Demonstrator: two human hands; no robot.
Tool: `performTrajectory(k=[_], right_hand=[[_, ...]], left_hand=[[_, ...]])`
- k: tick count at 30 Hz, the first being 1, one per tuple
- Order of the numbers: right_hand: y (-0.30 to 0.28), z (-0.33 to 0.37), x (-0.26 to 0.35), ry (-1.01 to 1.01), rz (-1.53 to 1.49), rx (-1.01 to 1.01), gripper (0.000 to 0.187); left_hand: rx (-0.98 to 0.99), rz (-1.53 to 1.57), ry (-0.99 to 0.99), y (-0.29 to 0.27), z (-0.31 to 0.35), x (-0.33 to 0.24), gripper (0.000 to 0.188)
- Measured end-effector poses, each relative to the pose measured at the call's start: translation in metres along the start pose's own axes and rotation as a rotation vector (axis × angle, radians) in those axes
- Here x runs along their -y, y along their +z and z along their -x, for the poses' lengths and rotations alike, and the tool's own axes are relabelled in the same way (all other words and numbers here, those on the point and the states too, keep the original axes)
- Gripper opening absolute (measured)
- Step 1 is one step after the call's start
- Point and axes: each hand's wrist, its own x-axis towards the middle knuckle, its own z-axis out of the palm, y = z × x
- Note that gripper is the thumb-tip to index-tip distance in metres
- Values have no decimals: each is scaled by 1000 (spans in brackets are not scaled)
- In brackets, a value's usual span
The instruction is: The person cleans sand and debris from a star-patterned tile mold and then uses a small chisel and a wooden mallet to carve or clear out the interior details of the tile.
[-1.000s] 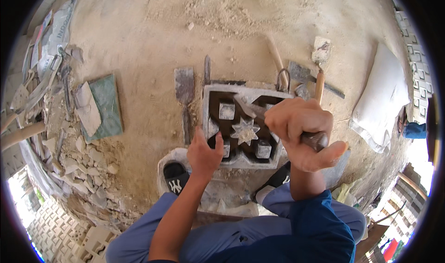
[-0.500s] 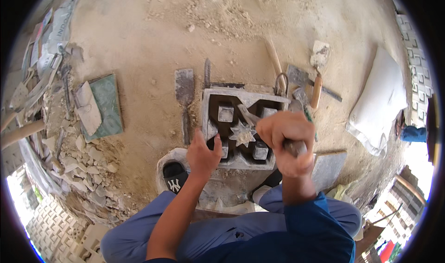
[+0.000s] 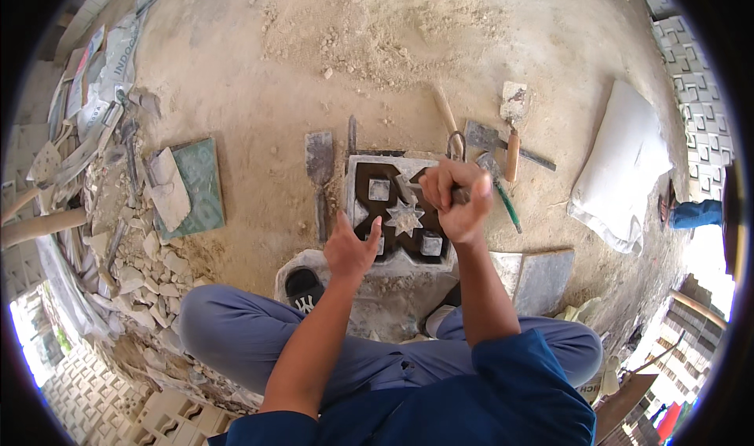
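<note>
A grey square mould [image 3: 399, 267] lies in front of me. Its dark recess holds square raised blocks, and an eight-pointed star [image 3: 404, 219] stands in the middle. Thumb and fingers spread, my left hand [image 3: 351, 246] rests at the mould's left edge. My right hand [image 3: 462, 202] is closed around the handle of a narrow-bladed metal tool [image 3: 404, 184], over the right side of the mould. The blade points left into the recess, above the star. My fist hides most of the handle and the mould's far right corner.
Left of the mould lies a flat scraper [image 3: 319, 159]. Beyond and right are a wooden-handled trowel [image 3: 513, 151], a hammer-like tool [image 3: 483, 136] and a green-handled tool [image 3: 506, 202]. A white sack [image 3: 624, 167] lies far right; rubble [image 3: 161, 277] and a green board [image 3: 200, 183] are left.
My right hand has moved left and away from me, closer to the star, still gripping the tool. My left hand stays at the mould's left edge. The whole view has shifted slightly.
</note>
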Motion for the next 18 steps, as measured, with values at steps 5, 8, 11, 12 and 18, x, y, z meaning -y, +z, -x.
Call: performTrajectory(k=[5, 8, 11, 12, 18], right_hand=[[15, 4, -2, -86, 153, 21, 71], [21, 5, 7, -112, 82, 26, 69], [4, 12, -17, -103, 146, -41, 64], [7, 11, -19, -93, 160, -52, 60], [7, 8, -14, -137, 49, 36, 52]], left_hand=[[-49, -63, -18, 4, -3, 3, 90], [-96, -66, 4, 7, -4, 7, 87], [-35, -12, 5, 6, -1, -4, 89], [-37, -10, 11, 5, -2, -3, 89], [-81, -20, -3, 7, -1, -1, 77]])
